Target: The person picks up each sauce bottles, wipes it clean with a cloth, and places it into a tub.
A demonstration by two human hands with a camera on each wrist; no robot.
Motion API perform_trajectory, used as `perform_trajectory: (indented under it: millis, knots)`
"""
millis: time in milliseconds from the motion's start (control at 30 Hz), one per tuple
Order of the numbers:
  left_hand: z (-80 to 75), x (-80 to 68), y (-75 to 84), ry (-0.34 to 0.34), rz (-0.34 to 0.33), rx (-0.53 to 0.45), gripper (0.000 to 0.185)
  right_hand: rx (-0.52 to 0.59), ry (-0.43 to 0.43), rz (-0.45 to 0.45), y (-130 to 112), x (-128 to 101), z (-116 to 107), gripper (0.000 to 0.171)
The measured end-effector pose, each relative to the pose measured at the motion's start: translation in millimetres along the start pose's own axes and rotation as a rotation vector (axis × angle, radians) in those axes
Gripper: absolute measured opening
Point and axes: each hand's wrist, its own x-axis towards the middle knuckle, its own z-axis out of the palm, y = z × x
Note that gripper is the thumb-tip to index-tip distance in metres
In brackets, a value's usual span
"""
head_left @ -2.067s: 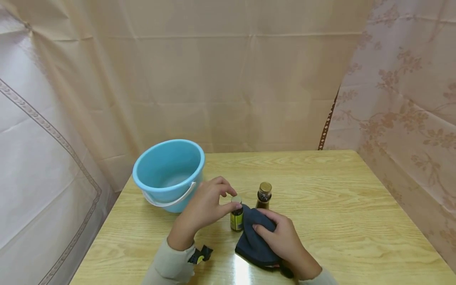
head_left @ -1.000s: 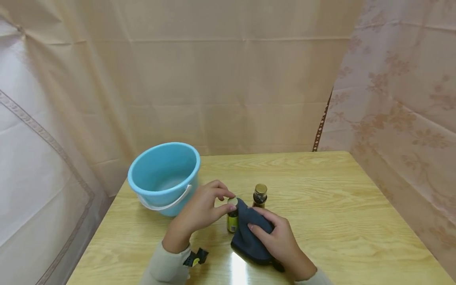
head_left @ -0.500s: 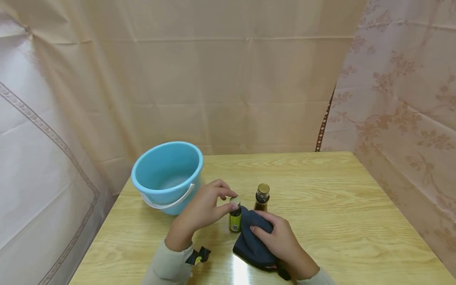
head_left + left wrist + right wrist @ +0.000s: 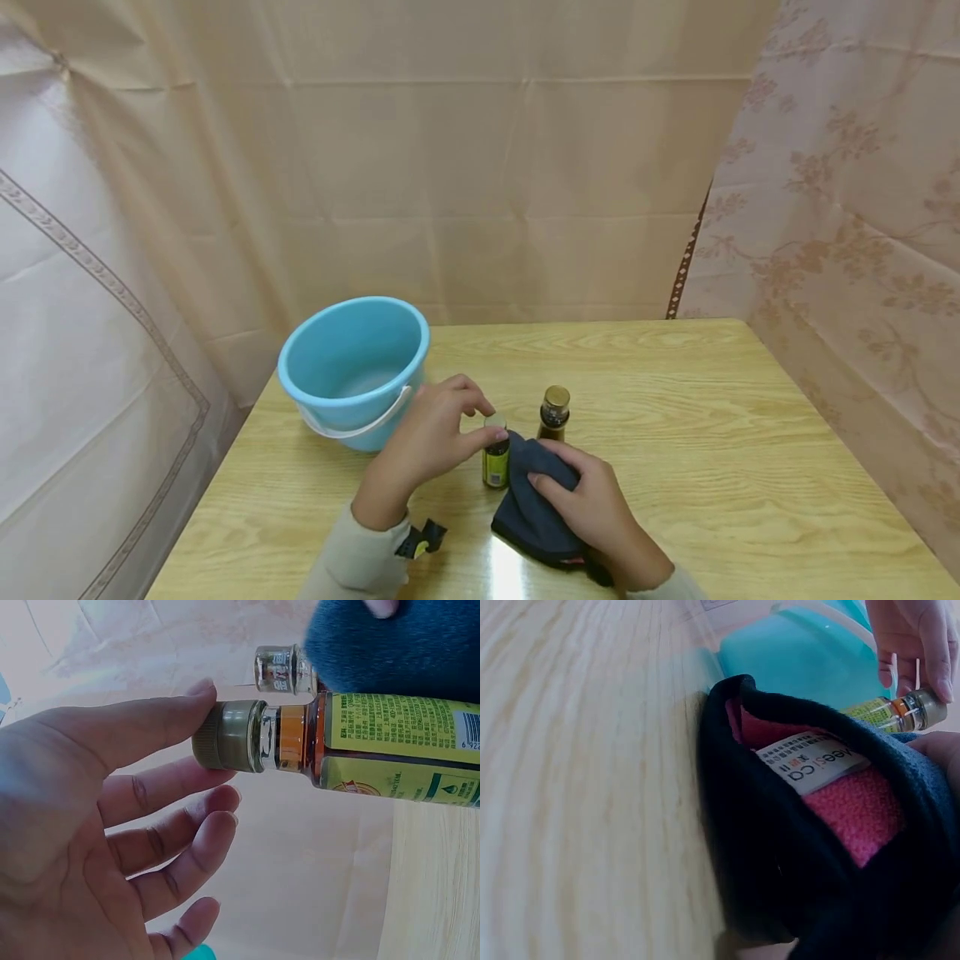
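Observation:
A small dark bottle with a yellow-green label stands on the table, and my left hand pinches its cap between thumb and index finger. The other left fingers are loosely bent and off the bottle. My right hand grips a dark blue fleece item close against the bottle's right side. In the right wrist view, this item has a black-edged opening, a pink lining and a white label. A second, taller brown bottle with a gold cap stands just behind, its lower part hidden.
A light blue bucket with a white handle stands left of the hands. The wooden table reaches back to beige curtains. A black strap piece sits at the left cuff.
Compared with a second ago, the fleece item's upper tip sits lower, away from the bottle's cap. The left hand keeps its pinch. The head view has shifted slightly.

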Motion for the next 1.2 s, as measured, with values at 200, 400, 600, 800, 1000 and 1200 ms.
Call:
perform_trajectory:
  millis: [200, 400, 600, 800, 1000, 1200]
  knots:
    - [-1.1, 0.3, 0.3, -0.04, -0.028, -0.064, 0.026, 0.098, 0.022, -0.139, -4.3, -3.5, 0.0, 0.04]
    - [-0.6, 0.8, -1.6, -0.062, -0.032, -0.108, 0.027, 0.144, 0.018, -0.284, -6.1, -4.7, -1.4, 0.042]
    - [-0.2, 1.0, -2.7, -0.067, -0.025, -0.124, 0.027, 0.17, 0.009, -0.348, -8.8, -5.9, -2.8, 0.043]
    - [-1.1, 0.6, -2.0, -0.073, -0.013, -0.141, 0.025, 0.161, 0.003, -0.319, -6.6, -5.1, -2.6, 0.042]
    - [-1.8, 0.8, -1.9, -0.091, -0.024, -0.142, 0.027, 0.103, -0.01, -0.193, -7.0, -4.3, -2.0, 0.04]
    - [-1.7, 0.9, -2.1, -0.1, -0.021, -0.127, 0.028, 0.061, -0.028, -0.082, -6.0, -3.2, -1.9, 0.04]
